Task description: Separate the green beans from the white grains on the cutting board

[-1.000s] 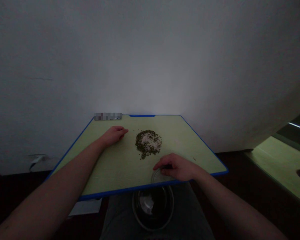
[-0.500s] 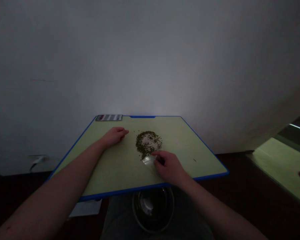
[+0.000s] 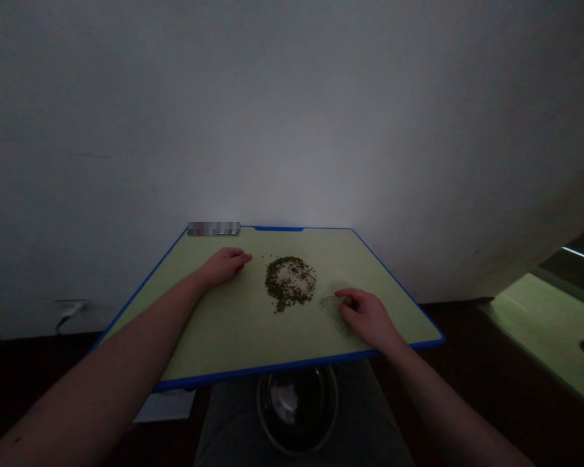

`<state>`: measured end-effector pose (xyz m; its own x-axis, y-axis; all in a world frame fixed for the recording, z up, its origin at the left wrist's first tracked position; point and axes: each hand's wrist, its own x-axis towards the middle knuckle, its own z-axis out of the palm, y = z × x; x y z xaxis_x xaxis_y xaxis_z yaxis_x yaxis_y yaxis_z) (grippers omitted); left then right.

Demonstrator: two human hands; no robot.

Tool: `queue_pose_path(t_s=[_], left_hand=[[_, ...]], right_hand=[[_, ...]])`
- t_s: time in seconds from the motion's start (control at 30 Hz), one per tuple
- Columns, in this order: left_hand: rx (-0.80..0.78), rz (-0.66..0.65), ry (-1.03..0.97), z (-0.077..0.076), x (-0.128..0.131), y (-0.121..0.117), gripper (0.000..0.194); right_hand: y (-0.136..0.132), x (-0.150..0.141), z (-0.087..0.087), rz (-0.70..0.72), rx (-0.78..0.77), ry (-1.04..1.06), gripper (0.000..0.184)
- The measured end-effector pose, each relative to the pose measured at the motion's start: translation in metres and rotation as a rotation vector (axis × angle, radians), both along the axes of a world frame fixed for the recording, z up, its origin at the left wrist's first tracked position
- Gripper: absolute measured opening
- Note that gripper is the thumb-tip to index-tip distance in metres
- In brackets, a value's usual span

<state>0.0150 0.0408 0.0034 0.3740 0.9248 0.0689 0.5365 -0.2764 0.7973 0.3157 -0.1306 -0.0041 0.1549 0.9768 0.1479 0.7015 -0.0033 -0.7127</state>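
Roughly centred, a pale green cutting board with blue edging (image 3: 233, 344) leaves bare room all round a loose heap of dark green beans over white grains (image 3: 290, 283). Right hand (image 3: 367, 318): fingers curled on a clear round dish (image 3: 331, 310), right of heap, near board's front edge. Left hand (image 3: 225, 264): relaxed, empty, just left of heap.
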Motion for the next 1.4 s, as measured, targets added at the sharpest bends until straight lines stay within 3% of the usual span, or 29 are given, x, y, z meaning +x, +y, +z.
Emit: queue_pose_path(t_s=[0.13, 0.4, 0.6, 1.13, 1.4], left_hand=[[-0.022, 0.000, -0.005, -0.001, 0.000, 0.001, 0.041], [-0.026, 0.007, 0.017, 0.004, 0.001, -0.003, 0.040], [-0.009, 0.003, 0.021, 0.003, 0.001, -0.002, 0.041], [-0.029, 0.009, 0.012, 0.003, 0.001, -0.001, 0.040], [-0.036, 0.001, -0.006, -0.002, -0.001, 0.002, 0.041]], right_hand=[[0.004, 0.007, -0.004, 0.009, 0.041, 0.028, 0.032], [0.016, -0.009, -0.001, 0.031, 0.068, -0.039, 0.032], [0.011, -0.017, 0.000, 0.131, 0.065, -0.008, 0.031], [-0.005, -0.007, -0.002, 0.072, 0.052, 0.055, 0.030], [0.000, -0.010, 0.001, 0.150, 0.060, -0.010, 0.030]])
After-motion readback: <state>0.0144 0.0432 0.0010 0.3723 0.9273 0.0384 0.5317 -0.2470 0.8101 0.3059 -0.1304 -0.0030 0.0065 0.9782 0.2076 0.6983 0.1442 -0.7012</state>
